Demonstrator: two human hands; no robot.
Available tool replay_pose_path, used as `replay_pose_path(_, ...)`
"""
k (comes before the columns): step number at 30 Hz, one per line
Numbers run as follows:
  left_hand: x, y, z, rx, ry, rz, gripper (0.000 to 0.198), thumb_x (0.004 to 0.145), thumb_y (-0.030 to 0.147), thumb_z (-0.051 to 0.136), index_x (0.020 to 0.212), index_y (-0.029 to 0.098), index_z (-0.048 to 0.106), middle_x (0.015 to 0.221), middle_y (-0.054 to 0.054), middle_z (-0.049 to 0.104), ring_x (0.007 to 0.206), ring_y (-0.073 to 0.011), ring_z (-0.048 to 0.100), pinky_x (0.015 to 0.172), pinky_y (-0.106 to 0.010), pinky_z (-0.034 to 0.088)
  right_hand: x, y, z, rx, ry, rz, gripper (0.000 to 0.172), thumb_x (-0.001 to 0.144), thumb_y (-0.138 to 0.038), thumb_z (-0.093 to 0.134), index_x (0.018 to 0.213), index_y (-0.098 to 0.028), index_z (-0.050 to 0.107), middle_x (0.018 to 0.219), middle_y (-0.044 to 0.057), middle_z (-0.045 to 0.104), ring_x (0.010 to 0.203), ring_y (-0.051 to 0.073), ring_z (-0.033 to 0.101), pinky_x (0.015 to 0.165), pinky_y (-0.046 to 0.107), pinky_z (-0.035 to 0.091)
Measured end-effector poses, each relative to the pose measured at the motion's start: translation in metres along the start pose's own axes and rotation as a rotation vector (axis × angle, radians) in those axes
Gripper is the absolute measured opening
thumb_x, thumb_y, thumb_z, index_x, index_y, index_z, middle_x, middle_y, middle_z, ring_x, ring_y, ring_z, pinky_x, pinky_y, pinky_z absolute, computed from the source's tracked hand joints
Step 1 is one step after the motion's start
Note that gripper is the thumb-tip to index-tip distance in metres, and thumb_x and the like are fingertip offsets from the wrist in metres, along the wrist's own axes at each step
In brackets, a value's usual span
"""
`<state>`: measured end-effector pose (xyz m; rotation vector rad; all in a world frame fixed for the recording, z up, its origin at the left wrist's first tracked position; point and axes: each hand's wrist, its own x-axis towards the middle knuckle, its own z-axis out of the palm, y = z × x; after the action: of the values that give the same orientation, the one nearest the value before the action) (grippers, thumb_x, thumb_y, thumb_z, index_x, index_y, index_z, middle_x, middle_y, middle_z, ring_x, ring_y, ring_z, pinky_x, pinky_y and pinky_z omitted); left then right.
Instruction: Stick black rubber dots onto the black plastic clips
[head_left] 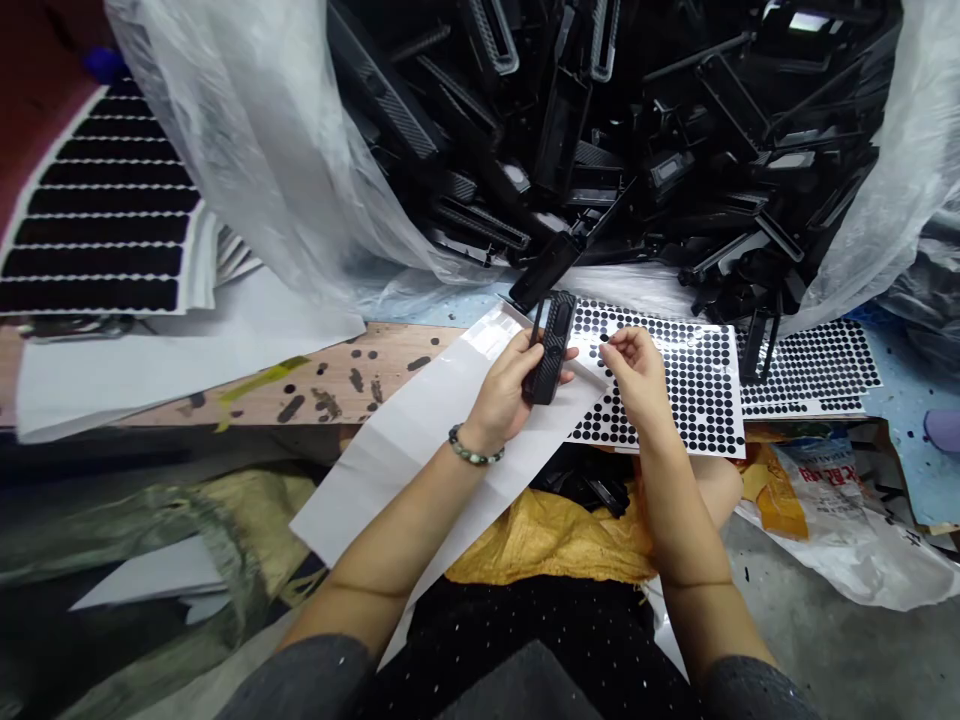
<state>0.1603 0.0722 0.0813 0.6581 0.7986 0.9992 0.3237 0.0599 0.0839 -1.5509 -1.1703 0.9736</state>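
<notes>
Carbon-textured black part (553, 348) fills your closed left hand (504, 390); your right hand (634, 372) pinches a round black sticker (604, 339).

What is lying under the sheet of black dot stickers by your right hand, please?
A second sticker sheet pokes out past the first sheet; the rest beneath is covered.

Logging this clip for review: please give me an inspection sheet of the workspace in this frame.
surface: paint-stained wooden bench.
job's things: black plastic part held in the left hand; sheet of black round stickers beside the right hand.
clutter: folded white paper; heap of black plastic parts in a clear plastic bag.
hands: left grips the part; right appears to pinch a small black sticker.
cables: nothing seen.
surroundings: yellow woven sack on the lap; concrete floor.
</notes>
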Motion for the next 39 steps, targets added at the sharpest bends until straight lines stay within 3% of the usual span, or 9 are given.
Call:
replay_pose_path(3,-0.006,-0.006,-0.002,-0.021,-0.007,0.044,0.035,0.076,0.041,0.074,0.099,0.021,0.057,0.099,-0.004,0.072,0.101,-0.0218,0.072,0.076,-0.030,0.062,-0.011,-0.007,0.009,0.221,-0.055,-0.011,0.020,0.077,-0.037,0.066,0.078,-0.024,0.052,0.074,-0.004,0.053,0.070,0.012,0.052,0.071,0.030,0.047)
replay_pose_path(9,-0.009,-0.008,-0.009,-0.016,0.031,0.067,0.040,0.073,0.046,0.078,0.097,0.020,0.059,0.099,-0.004,0.072,0.099,-0.0213,0.071,0.075,-0.030,0.062,-0.011,-0.005,0.004,0.290,0.110,0.039,0.031,0.067,-0.042,0.077,0.073,-0.024,0.053,0.071,-0.005,0.055,0.065,0.010,0.052,0.066,0.027,0.048)
replay_pose_path(16,-0.014,-0.011,-0.003,-0.010,0.000,0.041,0.045,0.071,0.050,0.079,0.099,0.021,0.060,0.098,-0.004,0.071,0.098,-0.0206,0.070,0.079,-0.032,0.061,-0.021,-0.014,0.010,0.444,-0.060,0.143,0.035,0.064,-0.046,0.083,0.077,-0.024,0.059,0.072,-0.005,0.058,0.066,0.009,0.056,0.071,0.028,0.054)
replay_pose_path(23,-0.019,-0.013,0.004,0.001,0.037,0.127,0.041,0.070,0.051,0.079,0.094,0.022,0.064,0.097,0.000,0.069,0.089,-0.0147,0.067,0.081,-0.028,0.058,-0.031,-0.023,0.023,0.221,-0.081,-0.018,0.033,0.074,-0.053,0.073,0.074,-0.022,0.062,0.109,0.005,0.057,0.088,0.016,0.058,0.072,0.031,0.057)
replay_pose_path(32,-0.019,-0.020,0.000,0.131,0.058,0.256,0.032,0.080,0.047,0.071,0.101,0.024,0.063,0.103,-0.002,0.069,0.103,-0.0173,0.064,0.098,-0.031,0.048,-0.036,-0.024,0.029,-0.032,-0.058,-0.128,0.012,0.084,-0.030,0.063,0.075,-0.023,0.060,0.097,0.004,0.057,0.093,0.017,0.056,0.078,0.032,0.054)
replay_pose_path(36,-0.021,-0.019,-0.007,0.234,0.045,0.295,0.031,0.084,0.046,0.067,0.104,0.024,0.064,0.110,-0.004,0.070,0.110,-0.0201,0.063,0.105,-0.035,0.046,-0.032,-0.019,0.028,-0.088,0.023,-0.134,0.020,0.079,-0.036,0.069,0.077,-0.023,0.055,0.091,0.001,0.053,0.082,0.015,0.054,0.070,0.029,0.051)
replay_pose_path(39,-0.022,-0.009,-0.013,0.259,0.030,0.262,0.033,0.082,0.047,0.069,0.103,0.022,0.063,0.109,-0.006,0.070,0.109,-0.0214,0.065,0.099,-0.036,0.051,-0.026,-0.009,0.024,-0.203,0.117,-0.125,0.038,0.072,-0.040,0.077,0.098,-0.025,0.054,0.101,0.001,0.053,0.077,0.014,0.053,0.069,0.030,0.049)
